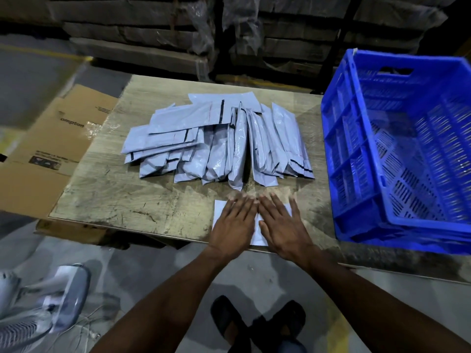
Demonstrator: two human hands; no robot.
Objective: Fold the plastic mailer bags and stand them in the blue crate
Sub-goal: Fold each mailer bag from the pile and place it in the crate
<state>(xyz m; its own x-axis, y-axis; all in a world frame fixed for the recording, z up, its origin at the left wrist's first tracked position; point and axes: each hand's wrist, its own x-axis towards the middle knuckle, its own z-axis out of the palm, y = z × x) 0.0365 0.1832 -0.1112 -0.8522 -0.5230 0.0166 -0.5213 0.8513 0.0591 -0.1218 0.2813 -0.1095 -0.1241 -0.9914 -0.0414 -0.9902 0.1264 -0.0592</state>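
Note:
A pile of grey plastic mailer bags (219,141) lies fanned out across the middle of the wooden table (107,189). One flat mailer bag (219,212) lies at the table's near edge, mostly covered by my hands. My left hand (233,224) and my right hand (281,225) press on it side by side, palms down and fingers straight. The blue crate (356,161) stands on the table's right side, tilted toward me, and its inside looks bare.
A flattened cardboard box (51,149) lies left of the table. A grey fan (38,307) stands on the floor at lower left. Wrapped stacks (178,34) fill the background. My sandalled feet (257,324) are below the table edge.

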